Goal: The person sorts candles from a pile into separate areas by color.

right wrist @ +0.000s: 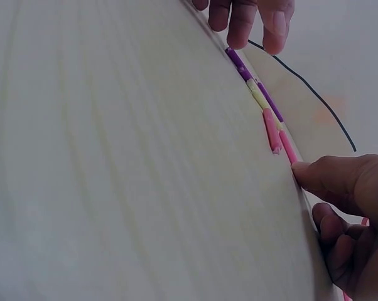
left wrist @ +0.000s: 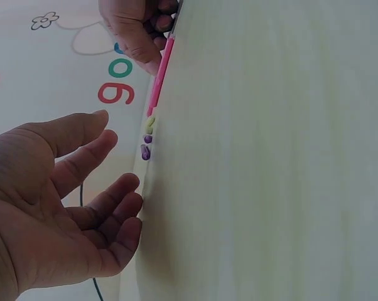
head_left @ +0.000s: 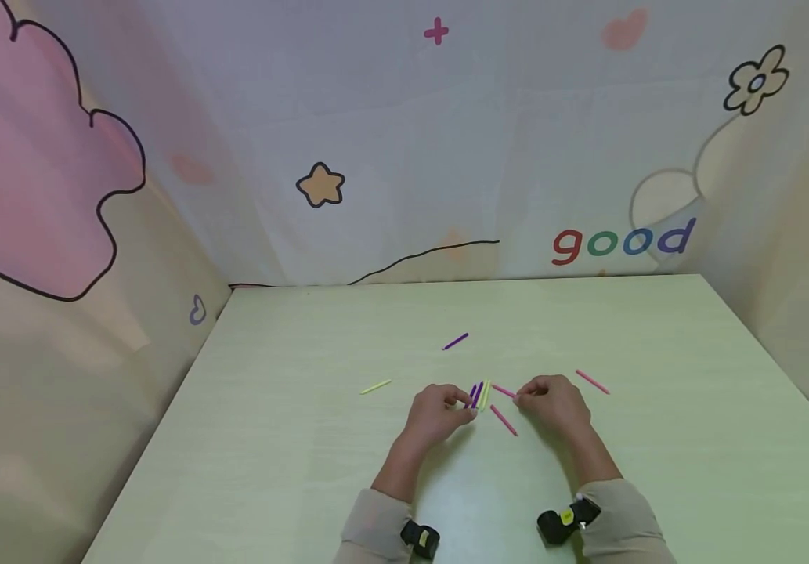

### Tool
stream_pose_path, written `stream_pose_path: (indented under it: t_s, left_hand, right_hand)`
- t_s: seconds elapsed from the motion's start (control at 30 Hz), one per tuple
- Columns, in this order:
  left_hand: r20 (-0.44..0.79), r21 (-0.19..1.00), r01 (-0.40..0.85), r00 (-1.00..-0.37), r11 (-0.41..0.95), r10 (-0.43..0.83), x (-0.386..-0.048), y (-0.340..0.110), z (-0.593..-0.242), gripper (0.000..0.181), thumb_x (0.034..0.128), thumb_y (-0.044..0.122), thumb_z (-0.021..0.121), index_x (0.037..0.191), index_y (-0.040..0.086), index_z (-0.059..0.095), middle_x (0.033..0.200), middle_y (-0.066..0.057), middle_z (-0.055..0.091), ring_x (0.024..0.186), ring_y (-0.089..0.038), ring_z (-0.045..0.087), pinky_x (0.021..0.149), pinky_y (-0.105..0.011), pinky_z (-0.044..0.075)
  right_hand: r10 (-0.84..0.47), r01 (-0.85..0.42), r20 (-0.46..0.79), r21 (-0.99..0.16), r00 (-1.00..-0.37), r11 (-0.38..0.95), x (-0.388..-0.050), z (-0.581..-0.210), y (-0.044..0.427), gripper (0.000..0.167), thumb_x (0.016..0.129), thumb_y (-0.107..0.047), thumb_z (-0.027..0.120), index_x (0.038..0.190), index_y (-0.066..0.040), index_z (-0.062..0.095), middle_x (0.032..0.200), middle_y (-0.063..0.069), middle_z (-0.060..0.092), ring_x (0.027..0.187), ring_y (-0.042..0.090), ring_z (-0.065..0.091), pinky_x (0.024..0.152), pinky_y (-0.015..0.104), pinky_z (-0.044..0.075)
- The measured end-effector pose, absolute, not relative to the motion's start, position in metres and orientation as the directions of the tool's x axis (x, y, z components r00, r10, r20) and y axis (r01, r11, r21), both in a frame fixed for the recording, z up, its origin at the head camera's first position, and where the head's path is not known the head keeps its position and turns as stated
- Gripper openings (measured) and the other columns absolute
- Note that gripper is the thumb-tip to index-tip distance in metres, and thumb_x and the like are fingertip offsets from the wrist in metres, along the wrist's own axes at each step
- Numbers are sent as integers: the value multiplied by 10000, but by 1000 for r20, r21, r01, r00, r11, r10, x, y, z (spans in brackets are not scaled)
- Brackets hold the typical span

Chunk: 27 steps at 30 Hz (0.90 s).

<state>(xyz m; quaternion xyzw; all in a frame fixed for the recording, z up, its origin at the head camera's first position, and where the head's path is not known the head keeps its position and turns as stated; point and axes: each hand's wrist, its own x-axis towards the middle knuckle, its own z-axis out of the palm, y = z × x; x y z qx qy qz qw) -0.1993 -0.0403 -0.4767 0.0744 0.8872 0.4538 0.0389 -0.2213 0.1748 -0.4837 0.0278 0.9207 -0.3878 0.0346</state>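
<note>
Close to the table's middle, purple sticks and pale yellow sticks lie side by side in a row. My left hand is at the row's left side, and in the left wrist view its thumb and fingers are spread with nothing between them. To the right of the row, my right hand pinches the outer end of a pink stick; its index fingertip is hidden in the right wrist view. Another pink stick lies slanted just below, between the hands.
On the pale table, a purple stick lies farther back, a yellow stick lies to the left, and a pink stick lies to the right. A printed cloth stands behind the table's back edge.
</note>
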Motion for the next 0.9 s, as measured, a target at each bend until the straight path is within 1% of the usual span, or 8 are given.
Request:
stream_pose_path:
  t_s: [0.13,0.23,0.3,0.4,0.53,0.73,0.9]
  left_hand:
    - [8,800,111,-985,590,174,-203,-36,-479,98,775,199,745,859,151,730,858,-43,561,813,-169,486,680,-317,400]
    - [14,786,114,-986,607,166,-204,-32,-480,90,764,198,750,840,153,733,850,-57,535,810,-183,474,682,-326,394]
    - [9,770,104,-988,629,153,-205,-30,-480,84,761,211,751,829,165,736,882,-62,524,833,-197,476,693,-328,399]
    - [2,738,90,-991,669,131,-208,-26,-480,70,748,230,756,802,190,735,913,-82,496,847,-237,475,657,-343,403]
    - [-8,687,68,-995,723,102,-211,-21,-481,58,738,269,762,775,237,731,938,-77,466,857,-246,473,610,-349,397]
    - [-8,630,62,-996,774,86,-214,-16,-481,61,723,267,780,751,256,727,907,-53,467,823,-234,483,603,-367,400]
    - [1,605,87,-994,791,109,-218,-14,-483,62,727,261,778,731,257,717,868,-33,471,796,-212,479,593,-347,395]
  right_hand:
    - [20,73,-83,-713,-996,697,-221,-484,176,89,806,-191,692,831,-106,701,775,-3,606,750,205,520,645,355,357]
    - [18,72,-83,-712,-996,698,-221,-484,177,92,809,-199,692,831,-110,701,785,-2,609,755,205,521,650,358,357]
    - [17,70,-82,-710,-997,700,-221,-484,177,96,809,-205,694,830,-112,703,787,-3,614,757,204,526,652,357,362]
    - [17,67,-78,-709,-997,702,-220,-485,177,95,809,-210,694,828,-118,706,788,-8,620,763,200,532,652,354,361]
    - [21,63,-67,-707,-998,705,-220,-485,177,89,804,-212,694,823,-127,711,795,-10,631,768,195,539,651,351,358]
    - [20,66,-73,-704,-997,708,-220,-487,176,98,801,-208,699,826,-113,706,801,5,631,766,204,541,656,354,363]
    - [20,56,-58,-703,-998,709,-220,-486,176,94,796,-200,699,820,-110,706,785,1,629,761,204,544,651,355,370]
